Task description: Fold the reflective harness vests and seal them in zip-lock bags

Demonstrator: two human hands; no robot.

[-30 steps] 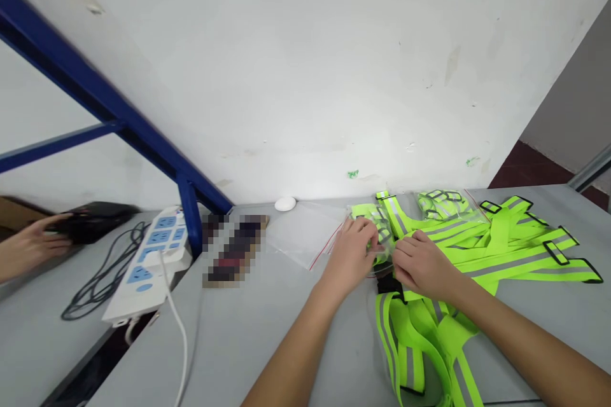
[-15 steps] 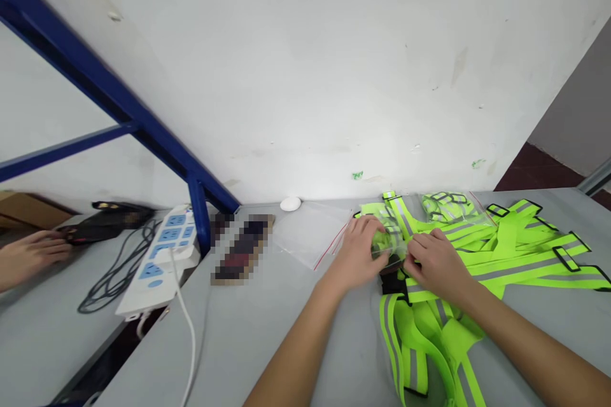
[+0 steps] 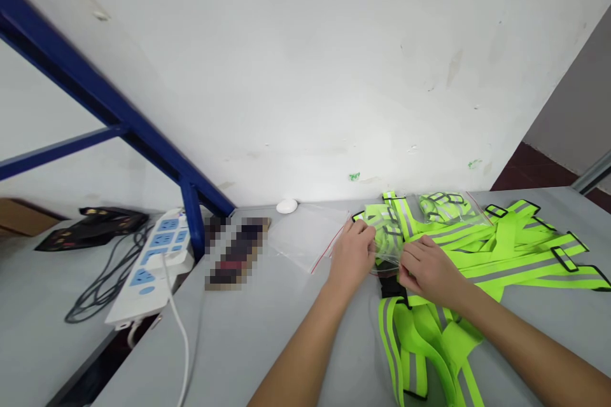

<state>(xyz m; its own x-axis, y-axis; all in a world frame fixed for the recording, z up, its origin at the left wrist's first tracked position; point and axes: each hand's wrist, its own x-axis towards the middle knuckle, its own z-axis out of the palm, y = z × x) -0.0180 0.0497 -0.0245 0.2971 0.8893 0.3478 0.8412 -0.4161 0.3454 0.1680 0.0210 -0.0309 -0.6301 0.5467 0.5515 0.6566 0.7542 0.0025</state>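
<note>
"Hands?" "Left hand and right hand near each other, both pinching the clear bag of neon straps, between them on the table." "Around?" "Loose neon straps right, empty bags left."

Right hand curled at the bag, its fingertips out of sight. Flat dark item blurred into blocks, unreadable. Box cut by left edge; lower straps run off the bottom.
</note>
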